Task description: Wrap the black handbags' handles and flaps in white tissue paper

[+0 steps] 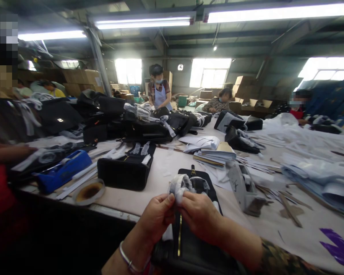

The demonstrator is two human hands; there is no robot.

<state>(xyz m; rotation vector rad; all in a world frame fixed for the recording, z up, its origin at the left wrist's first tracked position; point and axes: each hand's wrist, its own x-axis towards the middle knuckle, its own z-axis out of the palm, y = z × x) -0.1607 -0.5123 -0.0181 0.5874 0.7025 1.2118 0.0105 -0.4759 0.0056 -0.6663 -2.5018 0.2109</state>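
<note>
My left hand [157,215] and my right hand [199,215] meet over a black bag [202,183] lying at the table's near edge. Both pinch a crumpled strip of white wrapping paper [179,187] that loops up from the bag's top. The bag has a gold zipper [179,235] running down its front below my hands. A silver bangle sits on my left wrist.
A black rectangular bag [124,172] stands left of mine, with a round dish [88,191] and a blue pouch [63,172] beyond it. A grey tape dispenser [245,189] and paper stacks [215,152] lie right. Piled black bags [143,124] fill the middle. Other people work around the table.
</note>
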